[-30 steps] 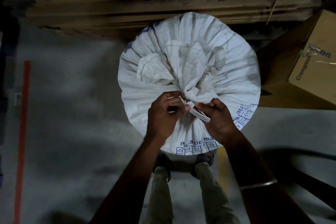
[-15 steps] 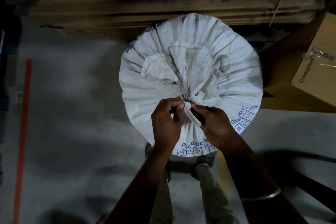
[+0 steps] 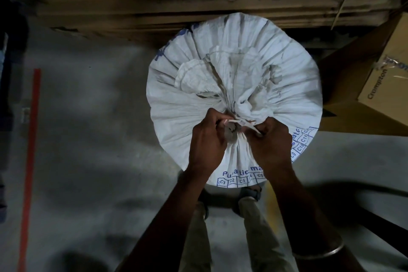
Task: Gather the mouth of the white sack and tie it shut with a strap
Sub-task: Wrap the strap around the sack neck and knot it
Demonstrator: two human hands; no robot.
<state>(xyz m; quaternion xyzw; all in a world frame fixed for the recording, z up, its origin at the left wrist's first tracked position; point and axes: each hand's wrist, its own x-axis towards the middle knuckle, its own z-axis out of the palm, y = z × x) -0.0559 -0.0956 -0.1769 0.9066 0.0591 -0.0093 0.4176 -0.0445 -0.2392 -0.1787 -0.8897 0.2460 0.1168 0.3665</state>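
We hold the strap (image 3: pixel 240 122) at the sack's (image 3: pixel 234 99) gathered neck, one end in each hand. The left hand (image 3: pixel 206 141) is clenched on the near-left end; the right hand (image 3: pixel 270 142) is clenched on the right end, which runs out past its fingers (image 3: pixel 257 131). The sack stands on the floor (image 3: pixel 92 139) directly ahead of our feet. Its mouth is bunched into a tuft (image 3: pixel 229 77) just beyond the grip, on the far side of the strap.

We judge the knot to be forming, not yet locked. Whether a full crossing has been made cannot be told: the strap is small and partly hidden between the hands.

Risks from here:

1. Loss of tension. If either grip relaxes before the knot is drawn down, the stiff woven cloth is likely to spring open and the pleats will spread.
2. Strap slipping off. The strap sits close under the tuft. A pull directed away from the sack body could walk it over the loose cloth and off the mouth.
3. Uneven pull. Drawing one end harder than the other may rotate the loop and leave a slack side.
4. Short ends. Little strap shows beyond the left grip; a slippery flat strap with short tails may not hold a second throw.
5. Poor light. The scene is dim, so a missed crossing could go unnoticed.
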